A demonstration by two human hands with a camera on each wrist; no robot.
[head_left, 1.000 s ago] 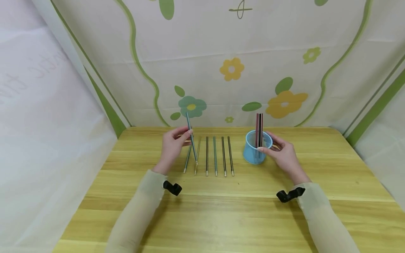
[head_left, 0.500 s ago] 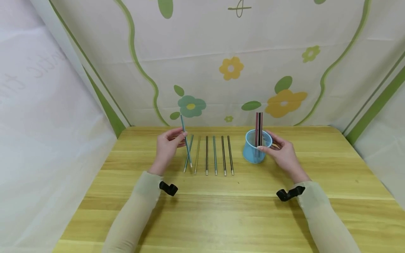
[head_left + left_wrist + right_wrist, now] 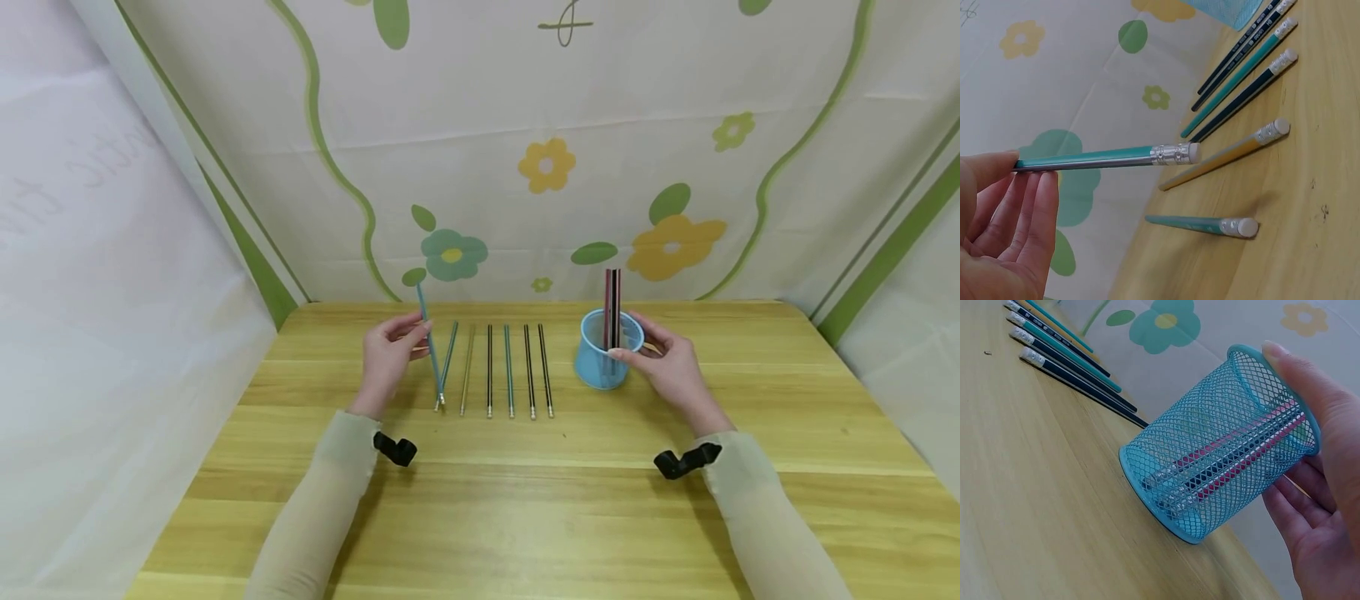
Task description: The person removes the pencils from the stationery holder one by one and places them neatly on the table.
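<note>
the left hand (image 3: 387,357) pinches a teal eraser-tipped pencil (image 3: 1094,159) while, well apart, the right hand (image 3: 672,369) grips a blue mesh pencil cup (image 3: 592,368) holding red and black pencils (image 3: 617,292), six pencils (image 3: 490,371) lying between them on the wooden table (image 3: 495,517).

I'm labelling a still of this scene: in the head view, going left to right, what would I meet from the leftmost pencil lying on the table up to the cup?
Teal pencil, gold pencil, black pencil, second teal pencil, second black pencil, third black pencil, blue mesh cup.
</note>
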